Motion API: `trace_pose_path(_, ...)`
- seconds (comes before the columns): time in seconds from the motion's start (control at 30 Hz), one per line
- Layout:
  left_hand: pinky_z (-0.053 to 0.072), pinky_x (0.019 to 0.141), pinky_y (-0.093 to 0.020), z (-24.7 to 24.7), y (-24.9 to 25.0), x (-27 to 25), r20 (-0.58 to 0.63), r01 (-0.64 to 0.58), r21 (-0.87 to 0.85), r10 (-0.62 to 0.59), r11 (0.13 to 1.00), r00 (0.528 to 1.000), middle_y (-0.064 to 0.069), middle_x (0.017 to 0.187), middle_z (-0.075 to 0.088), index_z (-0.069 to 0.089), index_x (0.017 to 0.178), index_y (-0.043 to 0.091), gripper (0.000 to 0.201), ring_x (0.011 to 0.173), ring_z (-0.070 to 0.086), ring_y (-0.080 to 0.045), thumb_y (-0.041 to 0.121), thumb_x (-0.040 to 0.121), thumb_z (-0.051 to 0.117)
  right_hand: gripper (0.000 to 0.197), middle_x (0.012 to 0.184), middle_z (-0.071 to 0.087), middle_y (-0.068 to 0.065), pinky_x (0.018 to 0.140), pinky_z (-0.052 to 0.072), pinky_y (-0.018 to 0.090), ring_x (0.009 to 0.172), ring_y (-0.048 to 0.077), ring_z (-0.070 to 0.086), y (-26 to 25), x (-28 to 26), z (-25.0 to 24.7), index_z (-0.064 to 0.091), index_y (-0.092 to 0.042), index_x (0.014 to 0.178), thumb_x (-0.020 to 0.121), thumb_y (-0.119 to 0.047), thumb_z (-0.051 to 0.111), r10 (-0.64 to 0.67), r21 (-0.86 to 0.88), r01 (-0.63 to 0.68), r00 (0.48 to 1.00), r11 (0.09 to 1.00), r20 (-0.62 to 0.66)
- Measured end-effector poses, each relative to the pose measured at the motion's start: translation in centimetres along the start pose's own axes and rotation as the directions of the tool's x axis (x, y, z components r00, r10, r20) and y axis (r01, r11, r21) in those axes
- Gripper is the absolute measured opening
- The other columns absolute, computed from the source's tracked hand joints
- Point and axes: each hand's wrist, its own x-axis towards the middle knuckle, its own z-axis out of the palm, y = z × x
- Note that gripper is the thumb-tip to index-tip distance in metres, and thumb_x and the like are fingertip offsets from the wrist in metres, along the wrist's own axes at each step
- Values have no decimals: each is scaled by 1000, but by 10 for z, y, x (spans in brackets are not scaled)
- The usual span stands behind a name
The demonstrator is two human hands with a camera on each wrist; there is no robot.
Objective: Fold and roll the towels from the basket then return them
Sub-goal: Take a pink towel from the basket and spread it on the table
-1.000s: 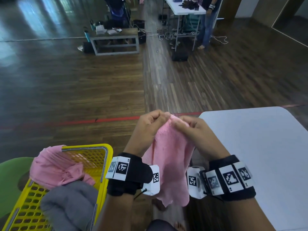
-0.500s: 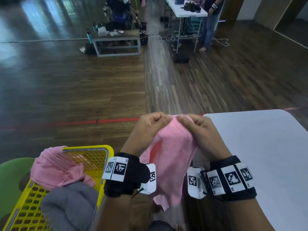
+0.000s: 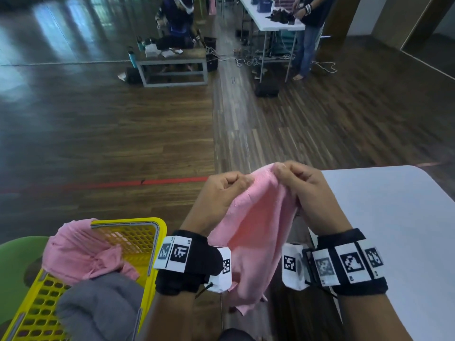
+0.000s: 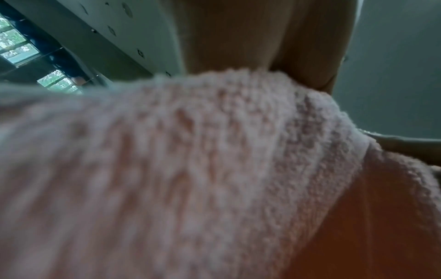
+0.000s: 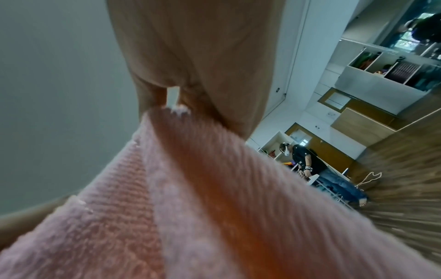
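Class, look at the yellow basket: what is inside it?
Inside the yellow basket: a crumpled pink cloth draped over its far rim, and a grey towel nearer the camera. Anything beneath them is covered.

Left hand and right hand raised close together, fingers curled, each pinching the top edge of the soft pink terry towel, black marker-tagged bands on both wrists
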Motion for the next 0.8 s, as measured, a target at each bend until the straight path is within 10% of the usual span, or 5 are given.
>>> trace_pose_path(0.13, 38, 60, -18, -3, 9, 4, -71, -59, -36, 56, 998, 996, 5, 61, 49, 58, 62, 18, 33, 61, 44, -7, 23, 95, 58, 30, 87, 72, 19, 71, 49, 37, 76, 18, 63, 4, -10, 15, 73, -3, 91, 94, -31, 61, 94, -125, -71, 978, 990, 185)
trace_pose_path(0.3, 35, 55, -23, 0, 5, -4, 95, 63, -20, -61, 998, 994, 6, 63, 53, 64, 68, 18, 28, 59, 45, -9, 31, 93, 59, 26, 82, 67, 19, 74, 46, 33, 77, 17, 57, -4, 1, 0, 74, -6, 90, 97, -24, 57, 9, 3, -9, 1000, 1000, -28)
trace_pose_path(0.5, 41, 61, -18, 3, 9, 1, 48, -24, -35, 26, 999, 999, 9, 62, 57, 62, 62, 23, 33, 61, 51, -4, 23, 95, 57, 27, 92, 72, 18, 85, 51, 45, 87, 26, 67, 2, -14, 13, 74, -5, 96, 96, -27, 58, 12, -126, 3, 992, 992, 124)
trace_pose_path(0.63, 38, 55, -15, 5, 5, -5, 93, 46, -33, -42, 998, 995, 12, 59, 57, 62, 62, 20, 32, 55, 48, -3, 23, 94, 58, 24, 86, 68, 16, 77, 49, 36, 81, 21, 62, -2, -8, 1, 72, -9, 88, 98, -21, 54, -60, -58, 57, 998, 997, -37)
trace_pose_path(0.8, 37, 56, -25, 0, 10, 2, -92, -58, -49, 54, 997, 994, 0, 58, 51, 60, 60, 18, 30, 57, 45, -12, 27, 88, 66, 17, 83, 69, 5, 70, 49, 26, 77, 14, 62, 10, -17, 11, 68, -4, 92, 96, -18, 58, 65, -35, -58, 970, 998, 232)
